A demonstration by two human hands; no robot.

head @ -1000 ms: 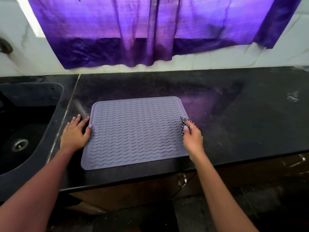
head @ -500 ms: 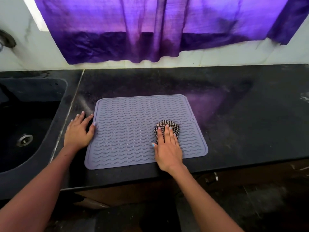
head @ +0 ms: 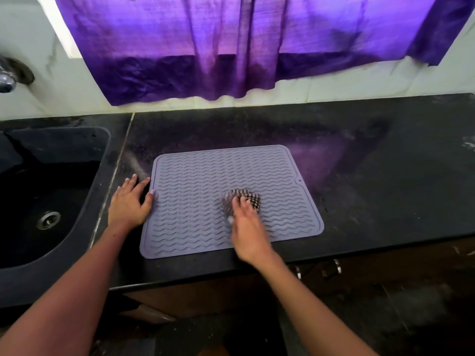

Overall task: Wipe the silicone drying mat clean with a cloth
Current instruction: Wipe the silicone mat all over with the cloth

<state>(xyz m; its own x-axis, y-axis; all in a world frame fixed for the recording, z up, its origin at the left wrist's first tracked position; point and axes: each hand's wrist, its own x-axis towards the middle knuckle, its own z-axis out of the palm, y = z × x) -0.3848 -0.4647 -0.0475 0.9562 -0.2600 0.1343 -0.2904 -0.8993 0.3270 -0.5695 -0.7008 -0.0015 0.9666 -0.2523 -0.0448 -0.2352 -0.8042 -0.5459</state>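
A grey silicone drying mat (head: 200, 181) with wavy ridges lies flat on the black counter. My left hand (head: 129, 204) rests flat on the counter at the mat's left edge, its thumb on the mat's rim. A small checked black-and-white cloth (head: 243, 197) lies bunched on the right half of the mat. My right hand (head: 248, 228) presses on it with straight fingers and is blurred by motion. Most of the cloth's near part is hidden under those fingers.
A black sink (head: 46, 191) with a metal drain (head: 48, 220) is sunk into the counter on the left, a tap (head: 6, 80) above it. A purple curtain (head: 231, 42) hangs over the back wall. The counter's front edge (head: 334, 253) runs just below the mat.
My right hand carried the cloth from the mat's right edge onto the mat and now slides it leftward across the ridges. My left hand has stayed at the left edge.
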